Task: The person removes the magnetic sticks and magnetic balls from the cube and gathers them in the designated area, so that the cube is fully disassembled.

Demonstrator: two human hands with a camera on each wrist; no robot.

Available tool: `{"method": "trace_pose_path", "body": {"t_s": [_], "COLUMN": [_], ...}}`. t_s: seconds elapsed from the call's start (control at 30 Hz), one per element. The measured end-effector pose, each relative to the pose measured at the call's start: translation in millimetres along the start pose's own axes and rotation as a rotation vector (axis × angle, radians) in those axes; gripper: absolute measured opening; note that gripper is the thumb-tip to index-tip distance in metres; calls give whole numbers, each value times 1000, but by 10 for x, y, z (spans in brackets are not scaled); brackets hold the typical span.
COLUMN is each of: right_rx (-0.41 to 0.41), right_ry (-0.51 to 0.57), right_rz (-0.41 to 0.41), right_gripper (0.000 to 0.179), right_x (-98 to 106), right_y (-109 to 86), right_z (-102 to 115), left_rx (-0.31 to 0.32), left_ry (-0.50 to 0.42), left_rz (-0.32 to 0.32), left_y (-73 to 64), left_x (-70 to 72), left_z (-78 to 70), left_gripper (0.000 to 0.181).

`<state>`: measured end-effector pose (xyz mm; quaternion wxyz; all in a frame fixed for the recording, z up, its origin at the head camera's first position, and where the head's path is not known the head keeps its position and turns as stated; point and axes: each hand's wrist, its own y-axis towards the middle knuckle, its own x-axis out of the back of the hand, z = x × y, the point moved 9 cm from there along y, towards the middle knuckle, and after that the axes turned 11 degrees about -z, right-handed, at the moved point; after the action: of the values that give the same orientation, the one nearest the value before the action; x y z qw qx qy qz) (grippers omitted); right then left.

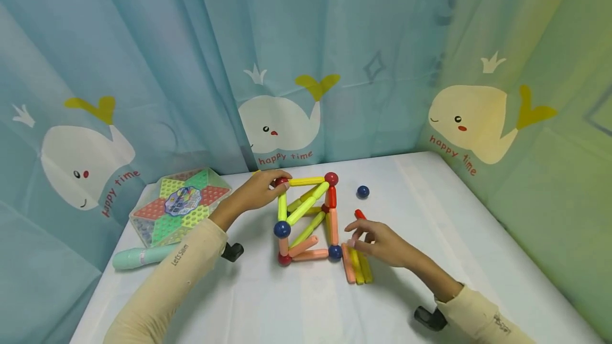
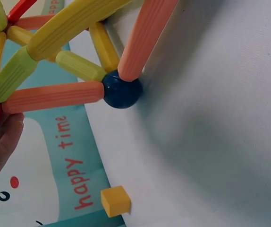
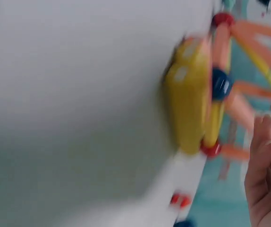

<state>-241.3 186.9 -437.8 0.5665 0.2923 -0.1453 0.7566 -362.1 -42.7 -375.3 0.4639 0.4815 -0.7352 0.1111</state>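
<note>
A frame of magnetic rods and balls (image 1: pixel 308 254) stands on the table, with yellow, lime and peach rods between red and blue balls. My left hand (image 1: pixel 263 190) pinches the red ball (image 1: pixel 281 181) at its upper back left corner. To the right of the frame, my right hand (image 1: pixel 382 243) hovers with loosely bent fingers and nothing visible in them. Just below it lie a peach rod (image 1: pixel 348 264) and yellow rods (image 1: pixel 365 267) side by side. Beyond its fingertips is a red rod (image 1: pixel 360 214), partly hidden. The right wrist view is blurred.
A loose blue ball (image 1: pixel 363 191) lies behind the right hand. A Chinese checkers board (image 1: pixel 184 206) and a mint-green cylinder (image 1: pixel 143 257) are at the left. A yellow block (image 2: pixel 115 201) sits by the table's back edge. Whale-print curtains (image 1: pixel 382 25) enclose the table.
</note>
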Motion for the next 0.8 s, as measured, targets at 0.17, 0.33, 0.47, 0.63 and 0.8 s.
{"method": "trace_pose_path", "body": {"t_s": [0.17, 0.33, 0.47, 0.63, 0.8], "right_rx": [13, -74, -156, -233, -253], "right_ry": [20, 64, 220, 368, 373], "right_rz": [-56, -54, -19, 30, 9], "right_gripper": [41, 57, 58, 35, 30], "right_x": [-275, -597, -832, -1011, -1048], "right_y": [153, 257, 246, 231, 281], "right_z": [260, 300, 241, 209, 203], "left_rx": [4, 8, 7, 10, 21], "left_ry": [-1, -9, -15, -13, 5], "left_rz": [6, 16, 17, 19, 14], "left_y": [1, 3, 7, 18, 10], "left_x": [0, -29, -66, -77, -56], "left_z": [2, -8, 4, 30, 51], "left_gripper": [33, 33, 34, 34, 34]}}
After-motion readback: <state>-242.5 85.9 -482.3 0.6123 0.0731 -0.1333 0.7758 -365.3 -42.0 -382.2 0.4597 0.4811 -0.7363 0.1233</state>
